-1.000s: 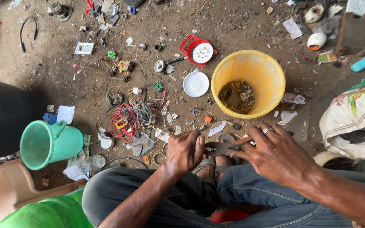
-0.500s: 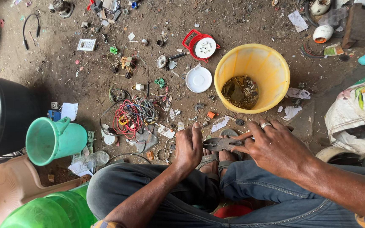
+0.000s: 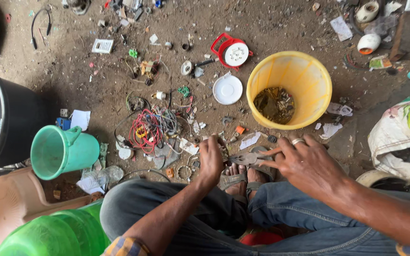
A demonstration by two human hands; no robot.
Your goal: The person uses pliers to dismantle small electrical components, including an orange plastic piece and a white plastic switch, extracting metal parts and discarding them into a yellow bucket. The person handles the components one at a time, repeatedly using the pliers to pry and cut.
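I squat over a dirt floor strewn with scrap. My left hand [image 3: 211, 159] is closed around a small piece of scrap that its fingers hide. My right hand [image 3: 305, 163], a ring on one finger, grips grey metal pliers [image 3: 246, 158] whose jaws point left at the piece in my left hand. Both hands hover just above my sandalled feet [image 3: 237, 180]. A tangle of red and grey wires [image 3: 150, 128] lies to the left of my left hand.
A yellow bucket [image 3: 309, 73] holding dark metal scrap stands beyond my right hand. A white disc [image 3: 228, 89] and a red-and-white reel [image 3: 232, 52] lie near it. A teal jug [image 3: 60, 151], green containers [image 3: 53, 234], a black drum [image 3: 10, 118] and a printed sack [image 3: 404, 137] flank me.
My hands have stayed together over my feet, shifting slightly. The right hand's fingers have closed more around the pliers, and the view has drifted a little.
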